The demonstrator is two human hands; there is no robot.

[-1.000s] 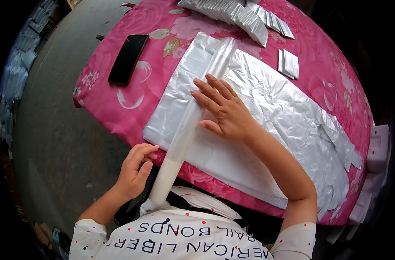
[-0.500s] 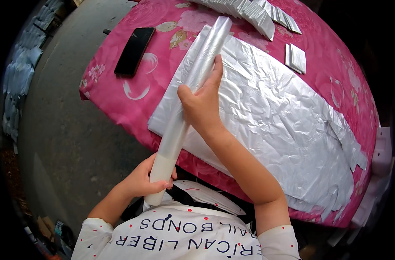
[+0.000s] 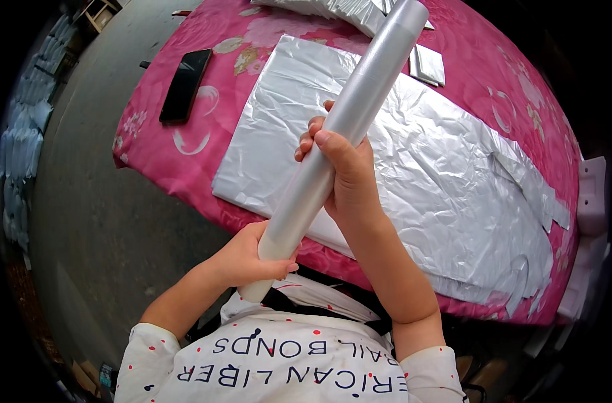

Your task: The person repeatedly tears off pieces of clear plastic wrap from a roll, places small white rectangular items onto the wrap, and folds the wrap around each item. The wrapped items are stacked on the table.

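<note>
A long whitish roll of plastic film (image 3: 349, 111) slants across the view, its lower end by my body and its upper end toward the far side of the table. My left hand (image 3: 249, 255) is wrapped round the lower end. Further up, my right hand (image 3: 349, 164) grips the middle, thumb across the front and fingers curling round the far left side. Beneath the roll, a broad stack of thin silvery-white plastic sheets (image 3: 447, 188) lies crinkled on the table, with ragged strips at its right end.
A pink flowered cloth (image 3: 144, 144) covers the table. On it lie a black phone (image 3: 185, 86) at the left, a small folded white packet (image 3: 428, 66) and a row of folded white packets (image 3: 339, 8) at the far side. Pale bundles (image 3: 23, 151) stand on the floor far left.
The roll has come up closer and its upper end has swung right. My right hand has changed from lying along the roll to wrapping round it.
</note>
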